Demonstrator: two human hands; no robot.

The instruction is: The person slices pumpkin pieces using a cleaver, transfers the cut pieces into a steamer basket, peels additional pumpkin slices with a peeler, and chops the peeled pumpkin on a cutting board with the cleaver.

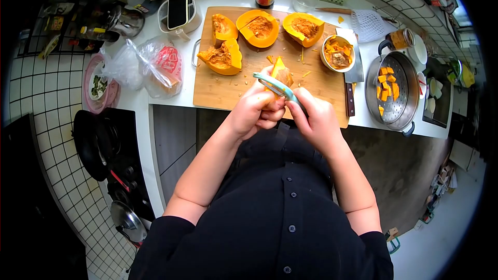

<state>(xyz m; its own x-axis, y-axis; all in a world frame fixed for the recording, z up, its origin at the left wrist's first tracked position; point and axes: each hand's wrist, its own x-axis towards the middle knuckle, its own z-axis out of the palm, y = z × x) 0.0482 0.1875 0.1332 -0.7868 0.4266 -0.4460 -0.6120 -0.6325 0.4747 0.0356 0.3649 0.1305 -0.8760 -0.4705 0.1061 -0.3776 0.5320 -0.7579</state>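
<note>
the left hand [255, 109] is holding a pumpkin piece [283, 74] in a curled grip over the near part of the cutting board [215, 92], presumably keeping the mess there; the right hand [316, 118] is gripping a peeler [275, 84] slantwise across the piece, whose tip is pointing far, its long axis running near to far.

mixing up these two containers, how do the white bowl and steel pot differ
The steel pot is much larger than the white bowl. The pot has black handles; none show on the bowl. The bowl is filled with scraps, while the pot holds loose chunks on a perforated floor. Both are round and hold orange pieces.
</note>
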